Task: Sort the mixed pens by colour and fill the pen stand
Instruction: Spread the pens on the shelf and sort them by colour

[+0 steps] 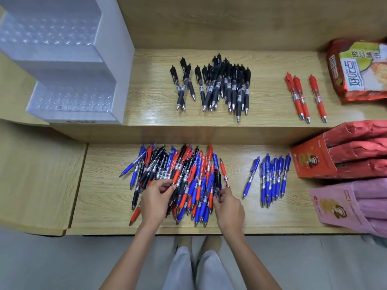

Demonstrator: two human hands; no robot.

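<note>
Below, slim glossy pens (184, 181) (mixed)

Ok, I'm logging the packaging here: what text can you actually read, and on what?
Nothing can be quoted.
Snack bag: large Chinese characters, turned and too distorted.
Red box, pink box: small print, blurred.
Mixed pens: barrel labels too small.
Pen stand: base mark blurred.

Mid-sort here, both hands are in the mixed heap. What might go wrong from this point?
1. The mixed pile reaches close to the front edge of the lower shelf; raking with the left hand and right hand may roll pens onto the floor.
2. The blue pens lie close to the heap, so strays may mix back in.
3. The black pens are stacked loosely and could roll when more are added.
</note>
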